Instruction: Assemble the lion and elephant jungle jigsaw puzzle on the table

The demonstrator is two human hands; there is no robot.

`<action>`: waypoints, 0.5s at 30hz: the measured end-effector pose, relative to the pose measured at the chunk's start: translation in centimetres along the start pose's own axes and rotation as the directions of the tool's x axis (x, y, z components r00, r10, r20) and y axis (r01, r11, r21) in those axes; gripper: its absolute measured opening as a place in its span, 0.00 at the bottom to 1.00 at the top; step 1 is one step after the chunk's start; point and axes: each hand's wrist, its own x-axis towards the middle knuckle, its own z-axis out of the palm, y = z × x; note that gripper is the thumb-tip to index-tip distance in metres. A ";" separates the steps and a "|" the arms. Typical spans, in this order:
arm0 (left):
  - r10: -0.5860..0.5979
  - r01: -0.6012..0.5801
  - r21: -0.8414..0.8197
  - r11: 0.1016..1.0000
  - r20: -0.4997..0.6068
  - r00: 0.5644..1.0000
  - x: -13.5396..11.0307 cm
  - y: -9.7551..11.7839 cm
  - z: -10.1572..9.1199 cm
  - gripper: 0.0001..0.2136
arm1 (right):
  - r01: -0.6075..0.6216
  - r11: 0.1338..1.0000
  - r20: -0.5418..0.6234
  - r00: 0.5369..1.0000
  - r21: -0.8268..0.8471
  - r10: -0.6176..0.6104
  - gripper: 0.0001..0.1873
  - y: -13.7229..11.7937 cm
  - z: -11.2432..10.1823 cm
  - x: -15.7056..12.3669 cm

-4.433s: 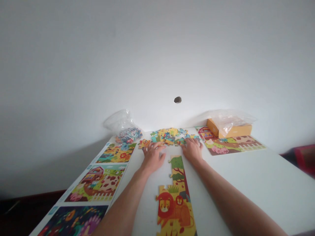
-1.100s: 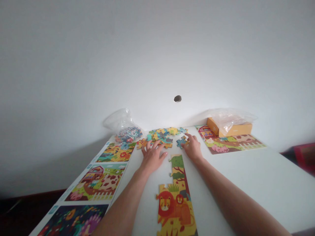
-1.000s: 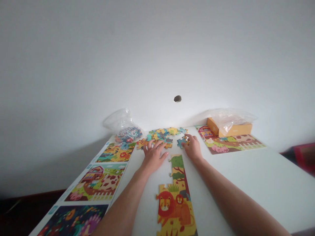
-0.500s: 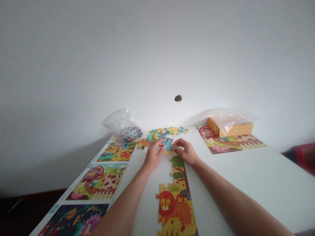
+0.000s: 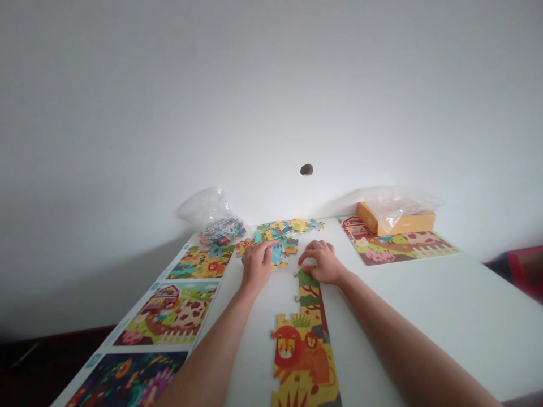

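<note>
A part-built lion puzzle (image 5: 303,345) lies in a strip down the middle of the white table (image 5: 424,305). My right hand (image 5: 320,263) rests with curled fingers on the strip's far end, on the green tree piece. My left hand (image 5: 255,263) is closed on a blue puzzle piece (image 5: 278,254) just left of that end. Beyond both hands lies a pile of loose puzzle pieces (image 5: 282,232).
Three picture cards (image 5: 169,314) line the table's left edge. A clear bag of pieces (image 5: 216,220) sits at the back left. At the back right, a finished farm puzzle (image 5: 399,246) lies under an orange box (image 5: 399,220) with a plastic bag on it.
Both hands left the loose pile and drew back to the strip's far end. A blue piece came with them and passed into my left hand; my right hand settled on the strip.
</note>
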 end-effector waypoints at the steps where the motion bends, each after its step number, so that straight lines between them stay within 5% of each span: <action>1: -0.008 0.008 0.012 1.000 0.002 1.000 0.0 0.0 0.0 0.15 | -0.002 1.000 0.002 1.000 0.001 0.002 0.11 0.0 -0.1 0.0; 8: -0.118 0.114 0.149 0.982 0.015 0.993 0.0 0.0 -0.1 0.16 | -0.017 1.000 0.011 1.000 -0.004 0.017 0.11 0.4 0.0 0.0; 15: -0.082 0.023 0.315 0.949 0.176 0.981 -0.9 1.2 -0.1 0.20 | -0.331 0.932 -0.060 0.944 -0.147 0.326 0.32 1.6 0.7 0.9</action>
